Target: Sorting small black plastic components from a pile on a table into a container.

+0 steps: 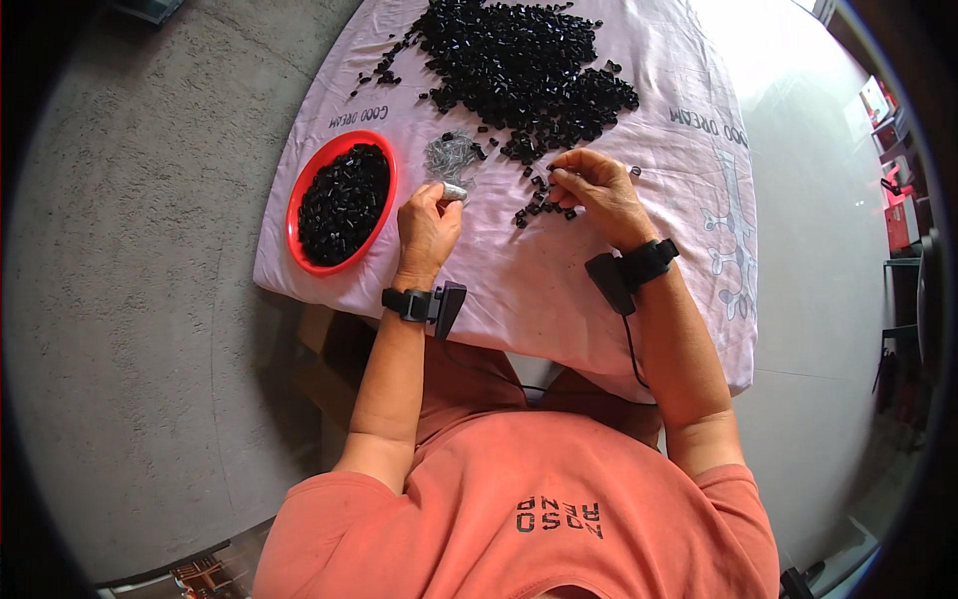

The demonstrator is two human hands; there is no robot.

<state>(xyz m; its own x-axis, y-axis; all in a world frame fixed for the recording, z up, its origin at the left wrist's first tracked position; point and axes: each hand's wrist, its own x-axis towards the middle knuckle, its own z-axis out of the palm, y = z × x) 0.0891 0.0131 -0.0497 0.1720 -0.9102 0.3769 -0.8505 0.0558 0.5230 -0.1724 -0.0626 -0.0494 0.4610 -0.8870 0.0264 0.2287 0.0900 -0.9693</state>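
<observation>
On a cloth-covered worktop [509, 309], a red bowl [293, 225] at left keeps black pieces [344, 205] together. The left hand [427, 232] has its grip clamped on a silvery piece [454, 191]; whether the right hand [607, 200] pinches anything cannot be told. Beyond, metal pins [451, 151] and a black heap [519, 60] lie, seemingly for easy reach.

Pink cloth [514, 299]: creased, grey printed figure [734, 250] on its right side. Left floor [140, 260]: rough, grey. Right floor [808, 419]: pale, smooth. Red article [902, 226] at the right margin, detail indistinct. Dark object [150, 8] on the far left floor, only partly in view.
</observation>
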